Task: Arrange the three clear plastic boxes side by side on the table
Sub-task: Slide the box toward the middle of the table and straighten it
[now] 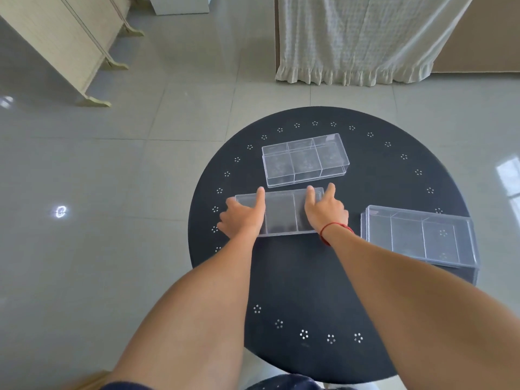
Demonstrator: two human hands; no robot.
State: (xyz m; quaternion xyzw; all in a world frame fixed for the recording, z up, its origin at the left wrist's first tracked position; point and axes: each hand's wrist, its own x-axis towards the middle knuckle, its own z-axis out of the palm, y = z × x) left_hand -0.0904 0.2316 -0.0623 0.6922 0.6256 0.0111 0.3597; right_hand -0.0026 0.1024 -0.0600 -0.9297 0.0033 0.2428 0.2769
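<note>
Three clear plastic boxes with inner dividers lie on a round black table [309, 277]. The far box [305, 160] sits toward the back of the table. Just in front of it lies the middle box [282, 213], and both my hands rest on it. My left hand [243, 215] grips its left end, forefinger stretched over the top. My right hand [326, 211], with a red string on the wrist, grips its right end. A third box [420, 236] lies apart at the right edge of the table, slightly turned.
The table has a ring of small white dot patterns near its rim and stands on a glossy tiled floor. A cream cabinet [70, 43] stands at the far left, and a pale curtain [360, 40] hangs at the back right.
</note>
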